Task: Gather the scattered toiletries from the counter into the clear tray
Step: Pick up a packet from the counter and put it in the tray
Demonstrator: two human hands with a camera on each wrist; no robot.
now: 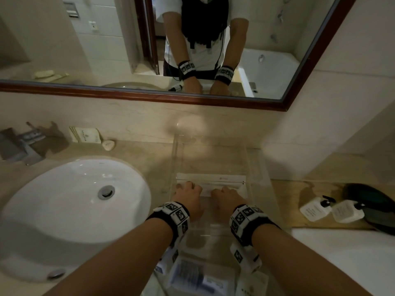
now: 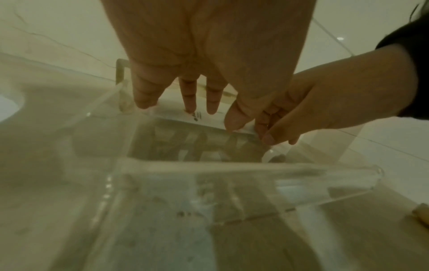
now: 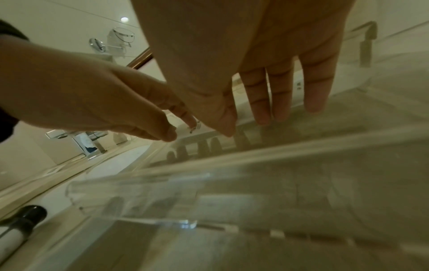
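The clear tray [image 1: 175, 159] stands on the counter to the right of the sink. A flat white packet [image 1: 213, 180] lies across its floor. Both hands reach down inside the tray. My left hand [image 1: 188, 190] touches the packet's left part with straight fingers [image 2: 190, 108], its thumb at the near edge. My right hand [image 1: 226, 193] touches the right part the same way, fingers [image 3: 263, 117] straight and thumb tip on the packet's edge [image 3: 206, 128]. Neither hand is seen lifting it. More packets [image 1: 188, 274] show blurred through the tray's near end.
The white sink [image 1: 74, 199] and its tap [image 1: 23, 144] lie to the left. Boxed items [image 1: 85, 134] and a small pale soap [image 1: 108, 144] sit by the back wall. Two white pump bottles [image 1: 316, 208] and a dark object [image 1: 369, 201] lie at right. A black-capped tube [image 3: 21, 225] rests beside the tray.
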